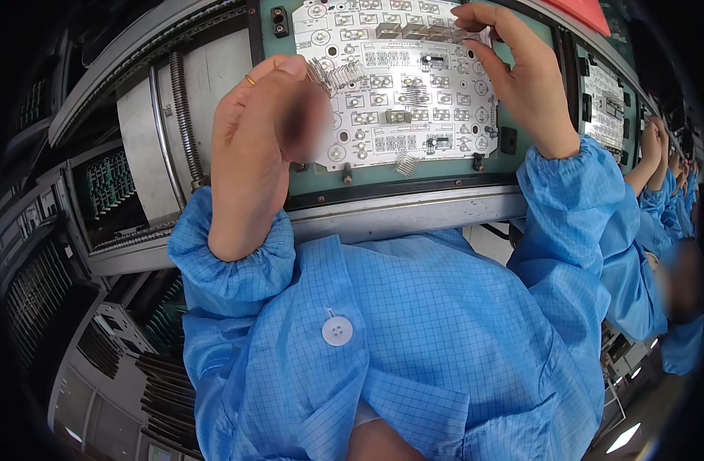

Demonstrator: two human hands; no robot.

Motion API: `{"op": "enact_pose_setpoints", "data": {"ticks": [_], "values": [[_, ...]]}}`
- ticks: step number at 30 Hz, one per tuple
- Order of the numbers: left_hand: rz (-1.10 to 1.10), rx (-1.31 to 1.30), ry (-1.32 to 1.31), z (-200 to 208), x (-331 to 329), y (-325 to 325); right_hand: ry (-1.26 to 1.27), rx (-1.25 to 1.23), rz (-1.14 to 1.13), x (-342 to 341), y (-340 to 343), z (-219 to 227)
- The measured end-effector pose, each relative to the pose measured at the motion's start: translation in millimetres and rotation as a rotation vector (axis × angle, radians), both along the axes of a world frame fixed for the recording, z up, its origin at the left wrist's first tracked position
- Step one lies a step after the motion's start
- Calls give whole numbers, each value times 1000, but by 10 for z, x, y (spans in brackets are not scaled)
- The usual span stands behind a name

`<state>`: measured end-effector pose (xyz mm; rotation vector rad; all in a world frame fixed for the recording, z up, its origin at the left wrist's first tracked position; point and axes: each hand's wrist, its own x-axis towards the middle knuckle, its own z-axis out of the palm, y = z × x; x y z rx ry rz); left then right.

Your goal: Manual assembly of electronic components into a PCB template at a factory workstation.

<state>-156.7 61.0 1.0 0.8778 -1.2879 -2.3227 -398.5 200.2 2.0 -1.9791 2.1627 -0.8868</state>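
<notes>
Left hand (252, 146) is cupping a bunch of small springs (338, 74), fingers curled half shut around them. Board (402, 77) is lying on the green tray (532, 150), in front of the chest. Right hand (517, 73) is pinching one spring at the board's top edge. Springs are likely light, springy, easily tangled; best gripped by the coil body.

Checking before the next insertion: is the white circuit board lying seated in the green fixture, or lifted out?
Seated. The white circuit board lies flat inside the green fixture, green border visible around it; right hand touches its top edge.
</notes>
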Motion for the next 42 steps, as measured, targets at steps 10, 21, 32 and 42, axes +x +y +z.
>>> {"op": "enact_pose_setpoints", "data": {"ticks": [10,21,32,42], "values": [[12,-29,-2,18,-3,34,84,112,-25,33,-116,-86],[2,-33,-12,29,1,35,91,135,-51,95,-30,54],[-12,-36,18,20,11,37,133,170,-44,83,-26,53],[16,-26,8,28,21,46,172,37,-191,153,112,213]]}}
